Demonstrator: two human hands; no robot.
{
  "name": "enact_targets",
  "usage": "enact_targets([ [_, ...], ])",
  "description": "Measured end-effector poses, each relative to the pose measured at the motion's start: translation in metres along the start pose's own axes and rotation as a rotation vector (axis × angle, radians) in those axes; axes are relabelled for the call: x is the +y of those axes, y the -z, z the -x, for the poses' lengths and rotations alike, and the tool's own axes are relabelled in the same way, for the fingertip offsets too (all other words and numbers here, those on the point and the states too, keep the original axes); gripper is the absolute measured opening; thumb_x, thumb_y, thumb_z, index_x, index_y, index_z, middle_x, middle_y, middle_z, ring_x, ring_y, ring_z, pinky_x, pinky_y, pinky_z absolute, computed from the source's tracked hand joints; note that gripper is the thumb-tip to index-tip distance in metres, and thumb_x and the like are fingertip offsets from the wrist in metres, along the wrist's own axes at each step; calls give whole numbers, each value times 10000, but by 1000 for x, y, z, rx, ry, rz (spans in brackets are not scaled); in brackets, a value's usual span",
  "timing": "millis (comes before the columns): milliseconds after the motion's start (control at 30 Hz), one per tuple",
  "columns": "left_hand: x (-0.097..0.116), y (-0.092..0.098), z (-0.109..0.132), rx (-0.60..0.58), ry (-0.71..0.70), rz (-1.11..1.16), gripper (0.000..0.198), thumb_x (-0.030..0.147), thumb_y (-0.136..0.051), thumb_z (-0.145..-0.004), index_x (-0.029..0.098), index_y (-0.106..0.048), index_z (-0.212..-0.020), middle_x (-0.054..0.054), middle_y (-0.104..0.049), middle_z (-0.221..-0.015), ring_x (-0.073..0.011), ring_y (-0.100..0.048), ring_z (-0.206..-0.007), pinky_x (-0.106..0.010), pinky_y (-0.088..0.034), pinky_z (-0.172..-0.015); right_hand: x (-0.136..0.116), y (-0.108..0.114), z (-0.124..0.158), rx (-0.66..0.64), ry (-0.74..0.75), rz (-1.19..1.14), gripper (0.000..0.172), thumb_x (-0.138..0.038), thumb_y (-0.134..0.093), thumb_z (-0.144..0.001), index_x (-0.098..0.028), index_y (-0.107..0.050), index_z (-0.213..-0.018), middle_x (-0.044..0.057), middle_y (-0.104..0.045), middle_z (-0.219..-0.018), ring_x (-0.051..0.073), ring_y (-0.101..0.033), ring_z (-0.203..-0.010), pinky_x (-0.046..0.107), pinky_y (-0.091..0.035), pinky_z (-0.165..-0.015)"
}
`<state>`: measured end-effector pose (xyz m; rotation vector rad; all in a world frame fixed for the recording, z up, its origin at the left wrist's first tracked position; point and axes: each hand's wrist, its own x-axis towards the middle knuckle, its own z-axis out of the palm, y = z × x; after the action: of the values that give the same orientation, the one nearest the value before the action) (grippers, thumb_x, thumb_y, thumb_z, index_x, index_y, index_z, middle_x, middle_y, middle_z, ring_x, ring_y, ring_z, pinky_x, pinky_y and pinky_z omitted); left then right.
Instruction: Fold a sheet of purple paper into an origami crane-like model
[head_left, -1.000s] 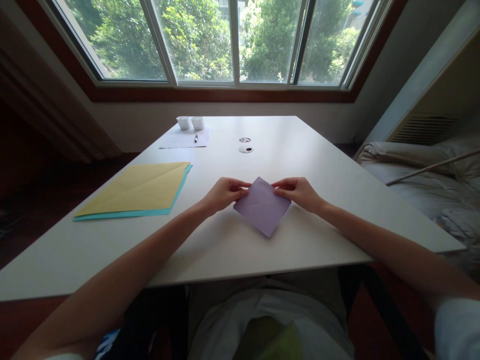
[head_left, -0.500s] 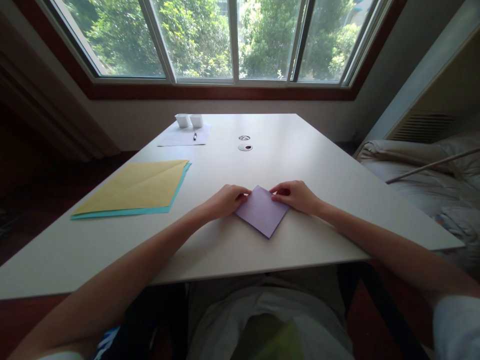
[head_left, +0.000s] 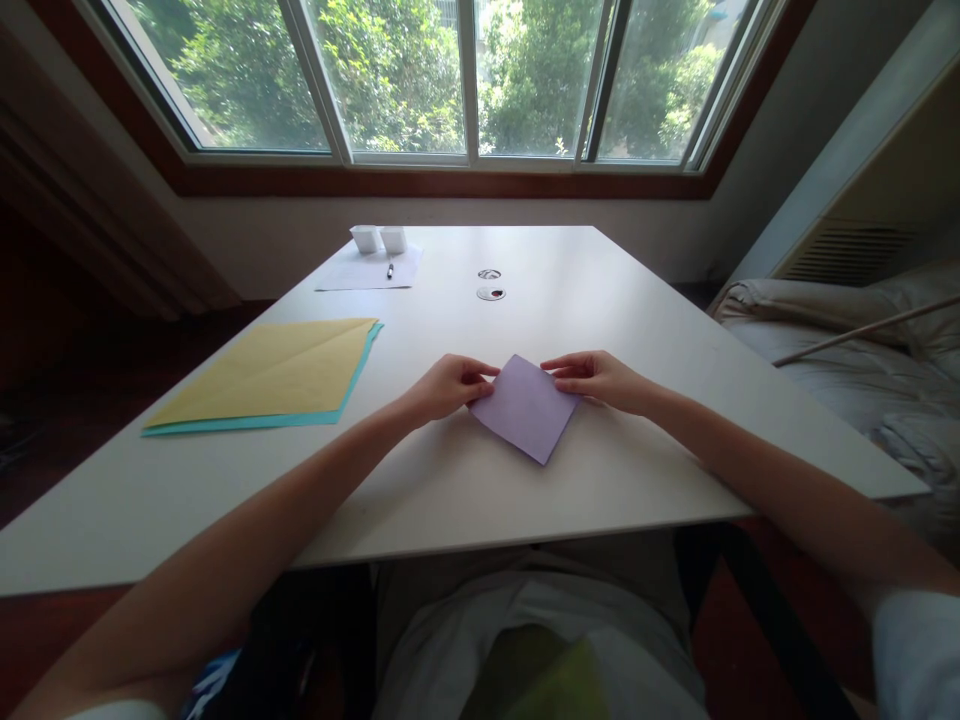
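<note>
A folded square of purple paper [head_left: 527, 408] is held between my two hands near the front of the white table, one corner pointing toward me. My left hand [head_left: 452, 385] pinches its left side between thumb and fingers. On the opposite side, my right hand [head_left: 596, 378] has the upper right edge between thumb and fingertips. The paper looks slightly raised off the tabletop, with a shadow beneath it.
Yellow paper [head_left: 270, 370] lies over turquoise paper [head_left: 247, 425] on the table's left. Farther back, two small white containers [head_left: 379, 239] and a pen [head_left: 390, 271] rest on a white sheet [head_left: 352, 275]. Two round fittings [head_left: 491, 293] sit mid-table.
Both hands have moved slightly up and away from me with the purple paper. The paper has turned a little, its near corner shifting right.
</note>
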<state>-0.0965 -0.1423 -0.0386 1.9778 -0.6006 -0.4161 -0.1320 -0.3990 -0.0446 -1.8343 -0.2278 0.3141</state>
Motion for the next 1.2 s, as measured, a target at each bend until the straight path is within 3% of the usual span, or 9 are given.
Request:
enact_targets([
  [100, 4, 0, 2, 7, 34, 69, 420, 304, -638, -693, 112, -648, -1067, -25, -623, -682, -107, -513, -594, -233, -404, -537, 0, 3, 0, 13, -40, -32, 427, -308, -688, -694, -200, -625, -1102, 62, -697, -949, 131, -615, -707, 236, -497, -583],
  [233, 7, 1, 4, -51, 76, 158, 540, 281, -703, -639, 109, -598, -1141, -31, -637, -723, -118, -542, -629, -257, -440, -585, -1, 4, -1, 117, -1, -48, 350, -259, -708, -677, -172, -658, -1012, 47, -703, -837, 127, -618, -725, 236, -515, -642],
  [533, 12, 3, 4, 56, 123, 226, 523, 270, -724, -616, 84, -617, -1093, -45, -661, -710, -133, -573, -645, -288, -469, -628, 0, 15, -2, 118, -26, 5, 332, -338, -714, -676, -161, -691, -957, 42, -685, -734, 104, -608, -624, 230, -548, -592],
  [867, 6, 4, 2, 74, 95, 181, 521, 323, -707, -626, 106, -629, -1094, -25, -622, -665, -116, -529, -601, -263, -443, -575, 1, 14, -3, 134, -9, -21, 300, -314, -736, -643, -168, -702, -902, 64, -705, -855, 158, -639, -759, 272, -552, -663],
  [1033, 5, 4, 2, -13, 75, -5, 483, 304, -644, -671, 98, -591, -1105, -20, -597, -669, -118, -507, -579, -253, -417, -551, 2, 12, -3, 93, 42, 205, 280, -304, -675, -695, -173, -674, -944, 44, -697, -776, 137, -613, -661, 259, -503, -600],
  [1200, 4, 3, 8, -96, -56, -497, 541, 232, -512, -760, 228, -437, -1296, -28, -604, -830, -167, -559, -737, -275, -417, -676, 0, 4, -1, 18, 354, 708, 249, -249, -539, -805, -228, -677, -1012, 37, -667, -800, 144, -571, -719, 287, -451, -707],
])
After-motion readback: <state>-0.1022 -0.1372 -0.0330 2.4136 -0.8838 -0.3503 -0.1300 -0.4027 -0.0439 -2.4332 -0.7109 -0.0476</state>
